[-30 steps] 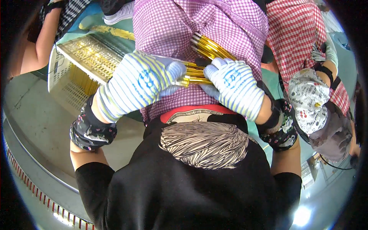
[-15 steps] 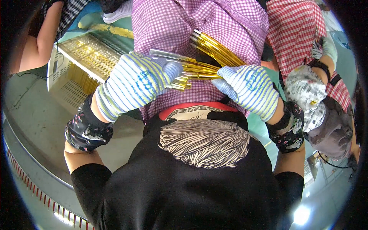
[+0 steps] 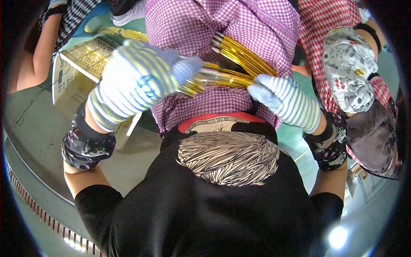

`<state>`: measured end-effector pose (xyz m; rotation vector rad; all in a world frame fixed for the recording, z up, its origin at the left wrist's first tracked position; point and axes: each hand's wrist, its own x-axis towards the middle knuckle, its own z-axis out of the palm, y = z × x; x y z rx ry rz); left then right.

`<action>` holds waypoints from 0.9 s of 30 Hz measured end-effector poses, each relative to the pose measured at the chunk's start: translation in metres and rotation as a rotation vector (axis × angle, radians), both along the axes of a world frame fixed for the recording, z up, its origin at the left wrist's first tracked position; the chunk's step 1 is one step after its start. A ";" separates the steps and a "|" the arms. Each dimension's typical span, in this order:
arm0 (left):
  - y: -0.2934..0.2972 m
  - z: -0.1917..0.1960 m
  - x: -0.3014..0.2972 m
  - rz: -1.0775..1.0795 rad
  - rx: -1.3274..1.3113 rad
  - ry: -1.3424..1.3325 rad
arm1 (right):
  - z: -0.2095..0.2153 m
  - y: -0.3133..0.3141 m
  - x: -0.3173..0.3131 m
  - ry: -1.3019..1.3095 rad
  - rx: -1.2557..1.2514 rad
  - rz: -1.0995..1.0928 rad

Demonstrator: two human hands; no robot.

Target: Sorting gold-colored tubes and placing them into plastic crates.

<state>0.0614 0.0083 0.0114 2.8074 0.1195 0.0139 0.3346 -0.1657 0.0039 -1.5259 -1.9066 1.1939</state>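
My left hand (image 3: 143, 79), in a striped glove and smeared by motion, is closed on thin gold tubes (image 3: 191, 88) with clear ends, whose tips show just below its fingers. Between both hands a clear stretch and gold lengths (image 3: 231, 79) run across my lap. My right hand (image 3: 284, 99), gloved alike, pinches their right ends between thumb and fingers. A second bundle of gold tubes (image 3: 246, 55) with pale tips lies slantwise on my purple checked apron (image 3: 180, 30), just beyond the hands. How many tubes each hand holds is hidden.
At my left stands a cream slotted plastic crate (image 3: 64, 81) with many gold tubes in it. A co-worker's bare arm (image 3: 40, 60) is at the far left. To the right sits another person in a red checked apron (image 3: 323, 43), with a patterned sleeve (image 3: 349, 64).
My left hand has moved left and slightly up, my right hand slightly right and down, so the gap between them has widened. The right-hand co-worker's arm has shifted up.
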 end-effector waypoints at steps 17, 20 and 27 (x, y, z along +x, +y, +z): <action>-0.024 -0.017 0.009 0.248 -0.770 0.035 | 0.010 0.025 -0.021 -0.610 0.275 0.294; -0.020 -0.020 0.009 0.040 -0.317 -0.057 | 0.004 0.023 -0.021 -0.402 0.046 0.133; -0.031 -0.029 0.006 -0.039 -0.038 -0.089 | -0.018 -0.003 -0.023 -0.121 -0.072 -0.011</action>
